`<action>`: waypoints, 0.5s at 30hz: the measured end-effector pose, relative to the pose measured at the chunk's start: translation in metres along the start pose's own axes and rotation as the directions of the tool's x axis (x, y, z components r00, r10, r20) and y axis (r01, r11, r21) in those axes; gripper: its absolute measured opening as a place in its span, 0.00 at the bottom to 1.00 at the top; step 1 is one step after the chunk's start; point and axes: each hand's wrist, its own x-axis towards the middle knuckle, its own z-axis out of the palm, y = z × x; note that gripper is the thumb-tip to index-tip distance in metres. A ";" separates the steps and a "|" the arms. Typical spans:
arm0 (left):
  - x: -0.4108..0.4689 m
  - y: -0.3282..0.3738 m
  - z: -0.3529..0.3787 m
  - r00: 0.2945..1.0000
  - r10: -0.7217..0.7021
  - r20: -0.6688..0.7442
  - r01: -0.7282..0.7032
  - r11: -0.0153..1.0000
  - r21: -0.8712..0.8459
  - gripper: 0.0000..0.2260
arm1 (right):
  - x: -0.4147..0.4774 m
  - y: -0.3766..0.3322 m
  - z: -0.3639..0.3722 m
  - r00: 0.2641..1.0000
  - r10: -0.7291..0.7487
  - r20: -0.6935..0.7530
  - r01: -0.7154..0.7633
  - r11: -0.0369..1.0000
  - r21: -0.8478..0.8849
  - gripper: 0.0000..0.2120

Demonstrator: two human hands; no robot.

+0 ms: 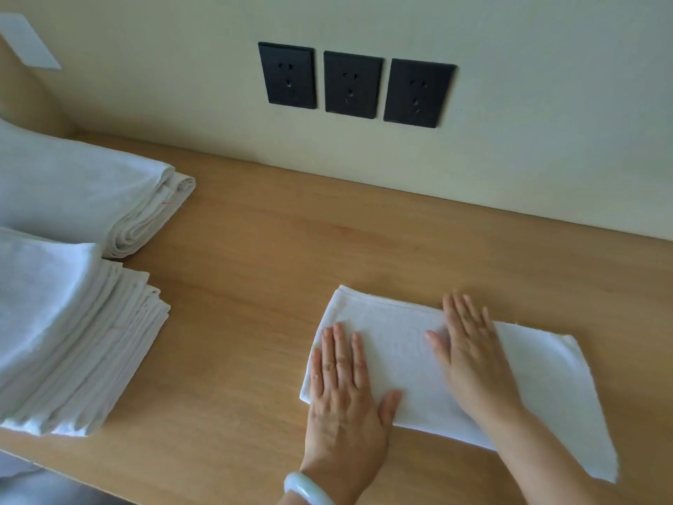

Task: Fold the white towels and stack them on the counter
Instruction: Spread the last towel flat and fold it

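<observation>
a: item one, the piece in work?
b: white towel (404, 362), folded to a long strip, flat on the wooden counter (255, 249), towards the near edge and right of centre. its right end runs off toward the near right.
a: hands on it?
b: left hand (342, 388), fingers straight, palm down across the strip's left end; nothing gripped. right hand (469, 359), likewise flat with fingers spread, pressing the middle of the strip; nothing gripped. pale bangle (306, 490) on the left wrist.
a: step, by your reckoning?
b: smoothing down a fold already made. one more fold looks due, since the strip seems long beside the finished pieces.
a: next move calls for?
b: likely a pinch on the free right end, carried over to the left end with edges matched, then a press along the crease and a lift to the pile. the cloth looks limp, so both corners want holding or the end may land crooked.
a: item two, the stock?
b: stack of folded towels (65, 322), near left, well apart from the strip, edges fanned a little. behind it, far left, a second pile of larger folded cloth (91, 191).
a: surroundings?
b: three black sockets (351, 83) on the cream wall (546, 140) behind the counter.
</observation>
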 end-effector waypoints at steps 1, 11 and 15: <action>0.001 0.000 -0.002 1.000 0.000 0.002 0.000 1.000 -0.005 0.36 | -0.009 0.023 -0.008 0.997 0.074 -0.027 -0.075 0.997 -0.018 0.40; 0.057 -0.025 -0.014 0.979 0.185 0.089 -0.190 0.980 0.055 0.29 | -0.067 0.097 -0.007 0.993 0.108 -0.041 -0.111 0.991 -0.077 0.31; 0.057 -0.029 -0.013 0.982 0.144 0.126 -0.145 0.989 -0.004 0.30 | -0.067 0.106 -0.008 0.986 0.165 -0.034 -0.165 0.986 -0.008 0.31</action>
